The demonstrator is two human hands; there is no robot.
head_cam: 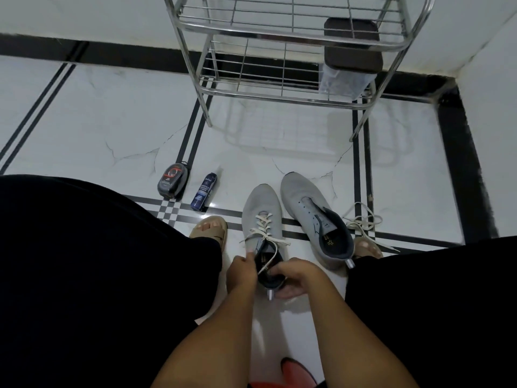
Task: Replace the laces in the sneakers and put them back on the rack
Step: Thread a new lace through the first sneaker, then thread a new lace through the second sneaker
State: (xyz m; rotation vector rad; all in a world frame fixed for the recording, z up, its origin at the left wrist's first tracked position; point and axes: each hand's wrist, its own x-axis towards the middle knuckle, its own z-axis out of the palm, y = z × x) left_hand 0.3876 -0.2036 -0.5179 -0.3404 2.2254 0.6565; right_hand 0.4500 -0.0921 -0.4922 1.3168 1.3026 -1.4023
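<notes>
Two grey sneakers stand on the tiled floor between my knees. The left sneaker [258, 208] carries a cream lace [263, 228] threaded through its eyelets. My left hand [242, 273] pinches the lace end at the sneaker's collar. My right hand [296, 275] grips the heel of that sneaker, fingers curled under it. The right sneaker [310, 211] has bare eyelets and no lace. A loose cream lace [363, 222] lies on the floor to its right. The steel wire rack [291, 37] stands against the far wall.
A black shoe-polish sponge case [172, 182] and a dark blue spray bottle [203, 191] sit on the floor at left. A dark-lidded clear box [352, 46] rests on the rack's lower shelf. My sandalled feet [209, 226] flank the sneakers. A red object [296, 372] shows at the bottom edge.
</notes>
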